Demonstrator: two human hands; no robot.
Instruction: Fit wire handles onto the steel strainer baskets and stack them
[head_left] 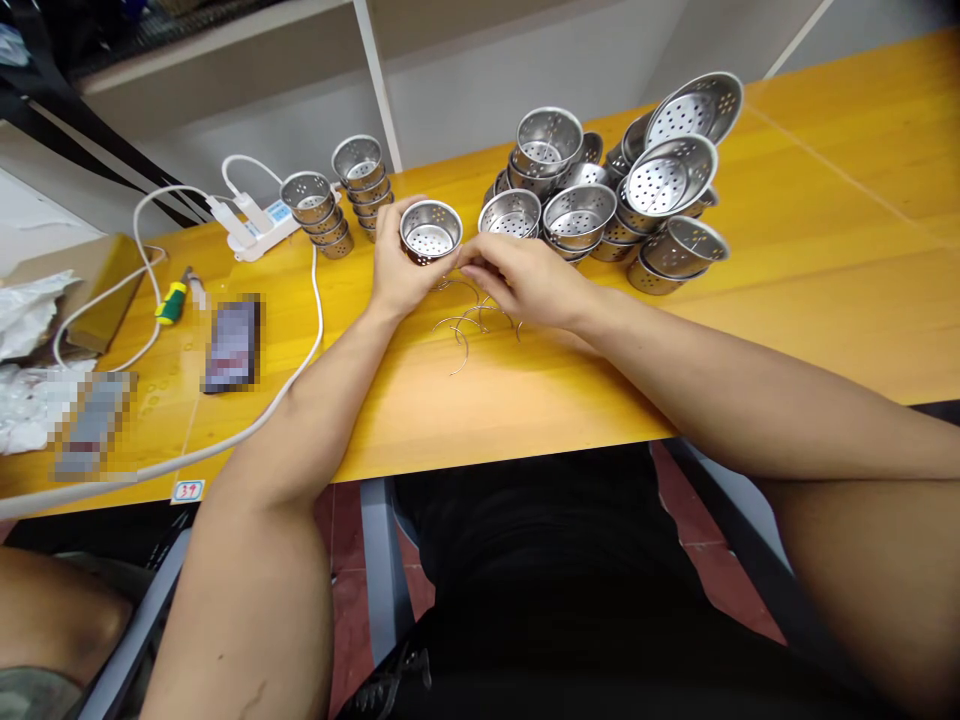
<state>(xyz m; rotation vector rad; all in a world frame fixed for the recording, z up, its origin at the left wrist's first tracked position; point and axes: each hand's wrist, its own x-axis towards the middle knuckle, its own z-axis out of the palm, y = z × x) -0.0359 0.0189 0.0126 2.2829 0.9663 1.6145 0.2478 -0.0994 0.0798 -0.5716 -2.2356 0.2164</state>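
My left hand (396, 262) is wrapped round a perforated metal cup (430, 229), which stands upright with its mouth facing up. My right hand (525, 275) is at the cup's right side, fingers pinched together near its lower rim; anything between those fingertips is too small to make out. Several thin curved wires (471, 318) lie on the yellow table (450, 425) just below the hands. Right behind my right hand is another perforated cup (510, 214), its lower part partly hidden by the hand.
Stacked perforated cups (667, 185) fill the back right. Two smaller cup stacks (309, 200) stand left of my hands, by a power strip (262, 232) with white cables. Further left lie a blurred phone (232, 345), a green-yellow tool (172, 303) and plastic bags (37, 400).
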